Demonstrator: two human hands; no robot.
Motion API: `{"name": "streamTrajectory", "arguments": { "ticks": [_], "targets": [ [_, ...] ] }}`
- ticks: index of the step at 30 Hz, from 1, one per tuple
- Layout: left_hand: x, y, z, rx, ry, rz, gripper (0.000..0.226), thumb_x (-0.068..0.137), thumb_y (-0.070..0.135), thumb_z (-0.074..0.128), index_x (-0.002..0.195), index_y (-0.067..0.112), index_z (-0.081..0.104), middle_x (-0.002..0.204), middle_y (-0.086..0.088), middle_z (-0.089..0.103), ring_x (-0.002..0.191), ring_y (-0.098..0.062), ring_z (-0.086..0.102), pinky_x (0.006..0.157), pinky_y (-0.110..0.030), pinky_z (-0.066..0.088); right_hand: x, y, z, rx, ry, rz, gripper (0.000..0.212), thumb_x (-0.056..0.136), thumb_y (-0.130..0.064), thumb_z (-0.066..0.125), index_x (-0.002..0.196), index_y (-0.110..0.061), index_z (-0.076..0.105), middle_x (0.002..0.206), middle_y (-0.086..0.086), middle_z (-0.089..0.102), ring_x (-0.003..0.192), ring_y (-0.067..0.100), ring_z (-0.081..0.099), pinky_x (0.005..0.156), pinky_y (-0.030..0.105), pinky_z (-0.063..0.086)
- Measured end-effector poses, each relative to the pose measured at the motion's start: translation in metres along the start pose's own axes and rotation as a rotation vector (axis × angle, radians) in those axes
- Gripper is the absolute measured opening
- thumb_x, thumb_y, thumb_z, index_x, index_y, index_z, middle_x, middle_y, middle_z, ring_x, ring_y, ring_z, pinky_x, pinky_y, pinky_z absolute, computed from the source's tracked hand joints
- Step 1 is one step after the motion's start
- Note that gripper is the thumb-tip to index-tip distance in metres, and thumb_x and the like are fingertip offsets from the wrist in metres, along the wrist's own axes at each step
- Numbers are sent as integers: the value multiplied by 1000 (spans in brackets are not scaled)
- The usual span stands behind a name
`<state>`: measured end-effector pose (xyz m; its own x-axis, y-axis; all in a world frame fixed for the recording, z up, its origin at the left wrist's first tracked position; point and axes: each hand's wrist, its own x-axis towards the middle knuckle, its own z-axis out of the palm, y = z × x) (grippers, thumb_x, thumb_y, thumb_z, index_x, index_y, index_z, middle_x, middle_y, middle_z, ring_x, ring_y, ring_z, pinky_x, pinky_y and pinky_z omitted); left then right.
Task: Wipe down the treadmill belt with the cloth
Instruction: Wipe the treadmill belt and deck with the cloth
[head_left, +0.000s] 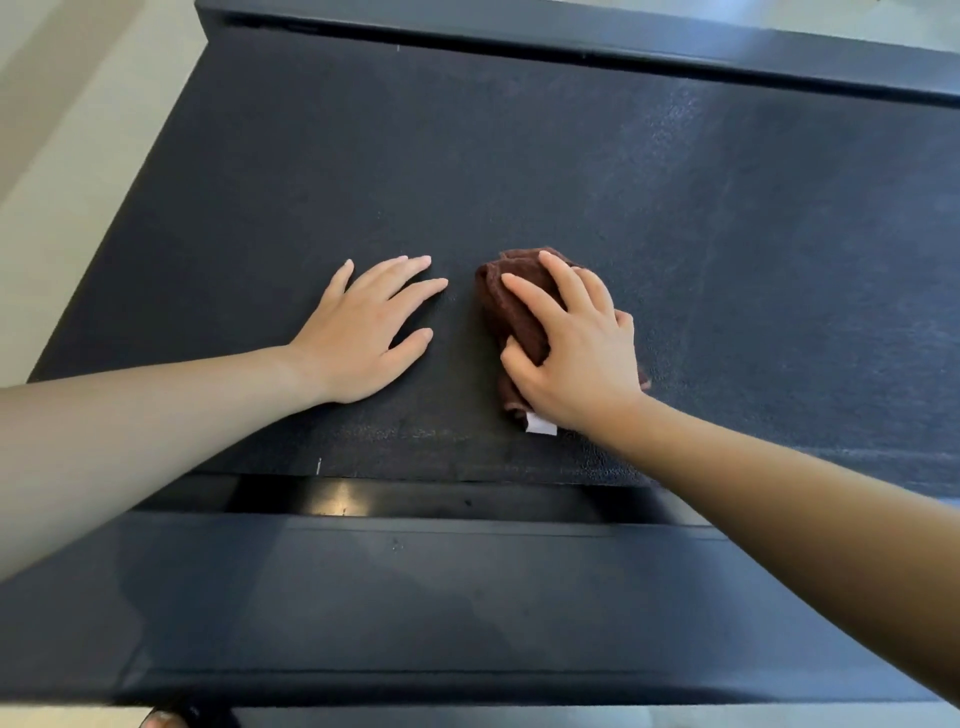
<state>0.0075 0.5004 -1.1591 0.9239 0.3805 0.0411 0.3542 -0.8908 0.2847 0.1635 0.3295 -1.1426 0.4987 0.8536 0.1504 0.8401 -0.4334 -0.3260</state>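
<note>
Item one, treadmill belt (571, 182): I log a dark, textured surface that fills most of the head view, with faint paler streaks across its right part. Item two, cloth (511, 306): dark brown and bunched into a wad, it lies on the belt near the nearer edge, a little right of centre. A white tag (540, 425) sticks out from its near end, below the wrist. Item three, right hand (582, 353): it rests on top of the cloth, fingers bent over the wad and thumb tucked into its left side, so the cloth is gripped and held down against the belt. Item four, left hand (358, 343): it lies palm down on the bare belt just left of the cloth and does not touch it; the fingers are straight and a little spread, holding nothing. Item five, near side rail (415, 613): a smooth dark panel below the belt, crossed by both forearms. Item six, far side rail (571, 41): a dark strip along the top. Item seven, floor (62, 130): pale, seen at the left.
</note>
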Motion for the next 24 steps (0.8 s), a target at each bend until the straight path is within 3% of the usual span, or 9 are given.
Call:
{"name": "streamTrajectory", "arguments": {
  "ticks": [5,13,20,24],
  "targets": [
    [0,1,-4,15,-22,-7,53,94,38,41,145,26,29,156,7,18,144,-13,11,116,-49,6,26,-5,6,-14,-8,40,57,83,-48,47,139,-38,39,154,-2,24,139,26,18,101,55,29],
    [-19,-18,-17,31,-31,-11,52,95,37,42,144,24,32,155,7,22,143,-14,16,115,-46,11,-29,-23,7,-4,-25,-66,60,79,-49,43,137,-36,42,154,0,26,138,29,19,95,54,31],
    [-19,-36,-20,11,34,-17,52,93,33,49,141,18,38,151,2,31,139,-19,27,114,-45,20,-26,-32,12,-16,-38,-67,60,80,-49,44,138,-36,41,155,0,24,139,29,17,98,57,28],
    [-17,-38,-16,23,67,-23,57,88,41,43,140,19,40,149,3,34,138,-18,29,113,-44,22,3,-41,19,-22,-28,-63,59,79,-50,43,137,-37,42,154,0,25,138,28,18,97,56,29]
  ]
}}
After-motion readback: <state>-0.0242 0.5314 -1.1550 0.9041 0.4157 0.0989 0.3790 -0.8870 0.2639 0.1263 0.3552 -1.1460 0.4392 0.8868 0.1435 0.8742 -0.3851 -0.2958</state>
